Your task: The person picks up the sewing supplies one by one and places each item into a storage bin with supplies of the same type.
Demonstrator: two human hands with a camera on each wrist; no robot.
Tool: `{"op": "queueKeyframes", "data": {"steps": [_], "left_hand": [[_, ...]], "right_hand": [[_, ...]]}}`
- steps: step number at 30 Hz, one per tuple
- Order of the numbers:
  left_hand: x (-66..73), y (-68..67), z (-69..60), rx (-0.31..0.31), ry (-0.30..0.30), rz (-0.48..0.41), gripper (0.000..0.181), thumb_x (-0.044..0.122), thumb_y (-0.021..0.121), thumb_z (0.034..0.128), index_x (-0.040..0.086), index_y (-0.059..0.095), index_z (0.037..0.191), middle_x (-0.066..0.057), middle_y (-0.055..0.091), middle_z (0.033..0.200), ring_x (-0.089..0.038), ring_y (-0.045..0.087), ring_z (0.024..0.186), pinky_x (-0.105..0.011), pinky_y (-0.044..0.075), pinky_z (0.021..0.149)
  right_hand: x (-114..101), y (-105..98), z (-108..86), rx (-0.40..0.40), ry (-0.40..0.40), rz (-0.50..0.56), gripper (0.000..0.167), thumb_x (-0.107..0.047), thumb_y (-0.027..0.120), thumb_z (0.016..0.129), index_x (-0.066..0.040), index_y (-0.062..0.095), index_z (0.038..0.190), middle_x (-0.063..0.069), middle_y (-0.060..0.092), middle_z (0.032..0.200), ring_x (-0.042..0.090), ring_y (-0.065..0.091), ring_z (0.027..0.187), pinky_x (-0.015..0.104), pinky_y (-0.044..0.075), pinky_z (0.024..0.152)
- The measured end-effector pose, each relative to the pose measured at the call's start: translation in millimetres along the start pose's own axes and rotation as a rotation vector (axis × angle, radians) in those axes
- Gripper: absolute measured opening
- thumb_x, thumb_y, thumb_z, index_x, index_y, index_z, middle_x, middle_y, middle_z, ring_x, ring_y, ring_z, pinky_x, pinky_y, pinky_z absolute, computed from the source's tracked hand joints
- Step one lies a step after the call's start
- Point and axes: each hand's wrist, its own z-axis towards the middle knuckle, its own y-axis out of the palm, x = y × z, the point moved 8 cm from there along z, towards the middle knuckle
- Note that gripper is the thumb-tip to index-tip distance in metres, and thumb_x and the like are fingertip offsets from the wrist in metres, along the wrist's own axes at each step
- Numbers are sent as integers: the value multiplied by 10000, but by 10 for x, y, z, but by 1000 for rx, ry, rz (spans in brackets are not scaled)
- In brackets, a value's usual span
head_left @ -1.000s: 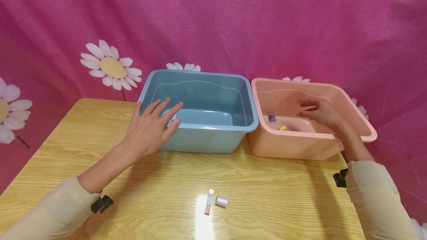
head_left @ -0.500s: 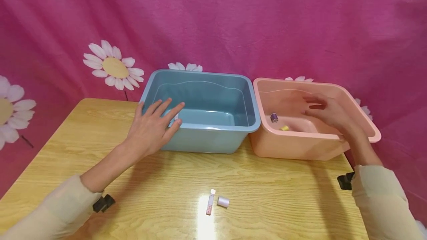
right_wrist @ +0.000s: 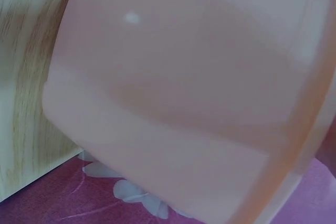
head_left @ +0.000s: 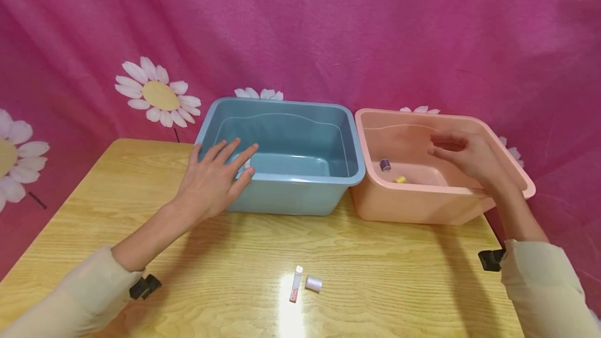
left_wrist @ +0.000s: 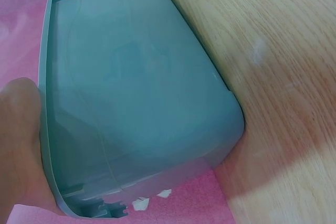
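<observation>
My left hand (head_left: 208, 179) lies with spread fingers over the near left corner of the blue bin (head_left: 300, 179). A small white thing (head_left: 247, 164) shows inside that bin, partly hidden behind the fingers. My right hand (head_left: 469, 155) hovers in the mouth of the pink bin (head_left: 418, 210), fingers slightly bent, with nothing seen in them. On the pink bin's floor lie a dark purple thread spool (head_left: 385, 165) and a yellow spool (head_left: 399, 179). A pale lilac thread spool (head_left: 313, 283) rests on the table beside a slim white and pink stick-shaped item (head_left: 296, 285).
Both bins stand side by side at the back of the wooden table (head_left: 225, 275). Behind them hangs a magenta cloth (head_left: 300, 30) with daisies. In the wrist views, the blue bin's wall (left_wrist: 131, 87) and the pink bin's wall (right_wrist: 173, 77) fill most of the picture.
My right hand has shifted slightly to the right above the pink bin, and its fingers have drawn closer together. The left hand and the spools stay where they were.
</observation>
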Motion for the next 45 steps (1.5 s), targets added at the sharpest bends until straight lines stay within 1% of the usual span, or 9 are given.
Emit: {"op": "queueKeyframes", "data": {"steps": [2, 10, 19, 24, 28, 33, 36, 41, 45], "left_hand": [[-2, -1, -1, -1, 0, 1, 559, 482, 419, 1035, 261, 401, 1548, -141, 405, 1541, -406, 377, 1376, -719, 169, 1075], [-2, 0, -4, 1, 2, 2, 564, 482, 413, 1034, 257, 394, 1551, -148, 409, 1537, -412, 386, 1368, -721, 166, 1074], [-2, -4, -8, 2, 6, -1, 562, 486, 391, 1039, 256, 391, 1552, -146, 405, 1539, -412, 381, 1371, -721, 162, 1071], [-2, -6, -6, 1, 6, -1, 564, 489, 384, 1040, 255, 389, 1553, -147, 404, 1541, -413, 380, 1372, -725, 161, 1070], [1, 1, 2, -4, 7, 5, 566, 492, 380, 1040, 259, 382, 1556, -145, 400, 1544, -409, 378, 1375, -723, 161, 1073], [-6, 7, 4, 1, 7, 16, 564, 487, 406, 1034, 265, 390, 1552, -139, 403, 1542, -402, 380, 1375, -718, 172, 1074], [-6, 8, -1, 9, 6, 17, 561, 483, 422, 1030, 268, 399, 1548, -137, 405, 1540, -399, 380, 1375, -717, 179, 1072], [-2, 3, 0, 15, 6, 12, 560, 483, 425, 1029, 269, 401, 1546, -138, 394, 1547, -399, 365, 1385, -718, 178, 1071], [1, 1, 1, 15, 8, 14, 560, 482, 425, 1029, 269, 402, 1546, -134, 369, 1562, -395, 346, 1398, -717, 181, 1071]], "right_hand": [[-42, 5, -17, 3, -4, 5, 456, -163, 753, 912, 67, 629, 1287, -25, 678, 1159, -110, 608, 936, 92, 480, 789], [-242, 38, -105, 34, -51, 64, 399, -75, 753, 897, 89, 643, 1245, -247, 655, 1022, -57, 642, 945, 108, 495, 788], [-559, 128, -272, 24, -133, 81, 333, -24, 735, 896, 84, 665, 1203, -207, 676, 1038, -39, 650, 934, 111, 494, 796], [-798, 201, -386, -15, -232, 129, 308, 35, 719, 887, 89, 669, 1187, -134, 687, 1096, 4, 664, 975, 139, 509, 811], [-1005, 277, -512, -43, -300, 194, 285, 111, 694, 870, 102, 677, 1155, -84, 705, 1100, 41, 678, 988, 187, 534, 806], [-1237, 448, -730, -100, -305, 339, 302, 175, 665, 854, 123, 661, 1151, -15, 716, 1118, 102, 698, 989, 234, 546, 813], [-1386, 557, -868, -130, -342, 393, 324, 208, 663, 832, 126, 659, 1146, 48, 713, 1125, 142, 697, 1011, 253, 537, 852], [-1548, 752, -1084, -179, -390, 345, 356, 195, 687, 819, 91, 665, 1159, 69, 701, 1130, 141, 676, 1048, 274, 526, 891], [-1541, 934, -1208, -244, -373, 325, 361, 138, 706, 842, 31, 675, 1185, 32, 700, 1148, 135, 666, 1066, 287, 530, 896]]}}
